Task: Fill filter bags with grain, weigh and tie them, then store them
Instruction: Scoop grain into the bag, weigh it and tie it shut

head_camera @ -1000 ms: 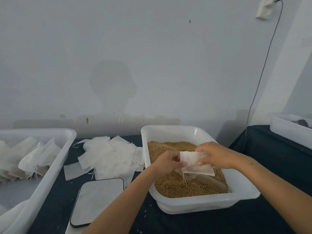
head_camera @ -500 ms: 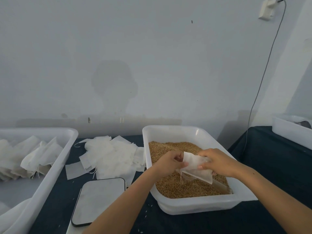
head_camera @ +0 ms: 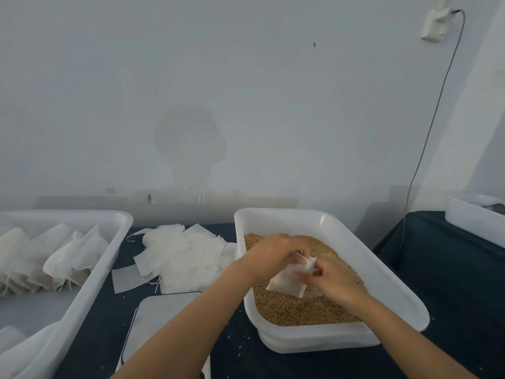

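Right now my left hand (head_camera: 276, 254) and right hand (head_camera: 332, 280) each pinch one side of the filter bag (head_camera: 289, 279), spreading its mouth low over the grain (head_camera: 295, 310) in the tub (head_camera: 388, 283), so I can scoop without spilling.

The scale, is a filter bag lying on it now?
No. The scale has nothing on its platform; the filter bag is held by both hands over the grain tub.

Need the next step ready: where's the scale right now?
In the head view, the scale lies bottom centre on the dark table, left of the grain tub, just in front of the empty filter bags.
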`<state>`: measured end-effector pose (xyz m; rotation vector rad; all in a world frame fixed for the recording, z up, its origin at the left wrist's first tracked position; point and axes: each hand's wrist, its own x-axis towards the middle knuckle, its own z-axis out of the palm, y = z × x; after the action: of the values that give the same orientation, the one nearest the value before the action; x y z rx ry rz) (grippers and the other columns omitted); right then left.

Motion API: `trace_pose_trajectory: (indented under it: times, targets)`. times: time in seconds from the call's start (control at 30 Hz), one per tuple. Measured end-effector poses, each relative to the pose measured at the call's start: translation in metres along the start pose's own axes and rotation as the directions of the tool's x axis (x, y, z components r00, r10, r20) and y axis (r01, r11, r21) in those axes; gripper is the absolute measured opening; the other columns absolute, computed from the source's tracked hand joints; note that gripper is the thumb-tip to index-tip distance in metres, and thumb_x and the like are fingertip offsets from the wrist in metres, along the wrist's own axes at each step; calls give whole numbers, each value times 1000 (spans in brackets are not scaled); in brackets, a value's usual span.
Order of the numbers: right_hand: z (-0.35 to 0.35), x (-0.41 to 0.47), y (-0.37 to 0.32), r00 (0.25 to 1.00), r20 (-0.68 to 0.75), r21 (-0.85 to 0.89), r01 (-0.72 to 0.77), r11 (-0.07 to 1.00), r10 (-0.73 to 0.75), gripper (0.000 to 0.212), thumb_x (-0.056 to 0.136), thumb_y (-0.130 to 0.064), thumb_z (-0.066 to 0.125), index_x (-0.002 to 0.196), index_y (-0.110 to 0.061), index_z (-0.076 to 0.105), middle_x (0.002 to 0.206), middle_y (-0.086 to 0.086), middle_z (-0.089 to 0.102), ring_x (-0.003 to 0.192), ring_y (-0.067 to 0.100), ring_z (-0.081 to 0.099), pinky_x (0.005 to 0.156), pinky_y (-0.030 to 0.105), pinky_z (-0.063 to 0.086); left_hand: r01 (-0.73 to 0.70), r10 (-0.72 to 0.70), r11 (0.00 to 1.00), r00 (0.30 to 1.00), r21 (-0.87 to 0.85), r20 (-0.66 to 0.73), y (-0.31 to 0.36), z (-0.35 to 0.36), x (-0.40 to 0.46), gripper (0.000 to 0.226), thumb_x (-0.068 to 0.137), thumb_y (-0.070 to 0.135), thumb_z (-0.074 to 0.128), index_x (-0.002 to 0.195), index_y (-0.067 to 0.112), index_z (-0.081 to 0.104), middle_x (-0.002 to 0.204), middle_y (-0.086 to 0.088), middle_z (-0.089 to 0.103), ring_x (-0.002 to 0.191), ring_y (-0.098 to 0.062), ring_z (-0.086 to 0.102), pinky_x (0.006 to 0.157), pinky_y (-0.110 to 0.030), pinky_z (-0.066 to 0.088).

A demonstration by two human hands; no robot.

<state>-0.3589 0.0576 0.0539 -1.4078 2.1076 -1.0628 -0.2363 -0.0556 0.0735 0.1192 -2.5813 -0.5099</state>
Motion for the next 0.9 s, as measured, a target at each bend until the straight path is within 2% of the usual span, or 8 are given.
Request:
trace_pose_trajectory:
  times: [0.1,0.17,0.27,0.37,0.47,0.6,0.73,0.9]
  targets:
    - [4,-1,-6,996,-68,64,59,996,-54,13,87,-20,65,75,-19,66,49,-14,57,41,-4,49,43,9,34,-26,27,999,999,32,-39,1,-8,-6,9,93,12,53,95,4,57,90,-7,60,83,-20,51,74,-35,42]
    - [4,-2,-11,987,-138,104,101,989,-86,9,88,-21,64,83,-15,70,59,-8,63,51,3,56,49,15,40,11,-15,999,993,-32,-117,-1,-12,-13,11,93,16,56,100,7,54,97,-2,55,82,-18,51,74,-36,44]
    - [2,-3,-22,960,-254,151,162,975,-120,18,89,-20,63,71,-18,68,55,-11,63,51,1,56,50,16,40,183,-283,911,929,-369,-237,-3,-15,-26,31,85,20,68,107,23,47,107,13,49,87,-9,54,75,-19,48]
    - [3,-1,-41,951,-273,215,209,954,-147,27,88,-20,63,61,-19,62,45,-12,54,40,-2,45,46,13,33,227,-448,763,860,-605,-243,-6,-21,-40,22,84,18,69,97,22,52,95,11,59,81,-9,59,71,-21,50]
    - [16,1,-65,943,-260,231,272,934,-210,23,88,-19,63,65,-21,64,46,-15,55,42,-3,49,44,10,35,174,-452,767,829,-617,-328,-10,-30,-57,13,88,15,64,78,11,58,74,12,60,71,-8,57,70,-31,49]
    - [55,5,-93,950,-190,170,279,945,-247,16,88,-27,63,73,-29,67,61,-17,66,57,-4,58,52,14,43,186,-509,785,738,-592,-444,-18,-46,-91,29,88,17,64,64,25,50,60,15,55,61,-6,51,60,-19,40]
    - [99,6,-107,972,-115,196,226,954,-206,10,89,-24,63,80,-26,65,75,-2,68,70,13,63,62,25,46,317,-506,858,659,-405,-556,-27,-59,-131,32,87,21,65,63,33,46,58,18,53,58,0,48,55,-11,36]
    - [142,3,-115,975,-26,-17,219,976,-219,20,90,-25,61,82,-9,66,75,6,65,67,15,58,59,20,39,462,-638,770,574,-440,-514,-39,-61,-179,20,90,28,60,72,29,51,62,9,55,58,-8,51,56,-22,43]
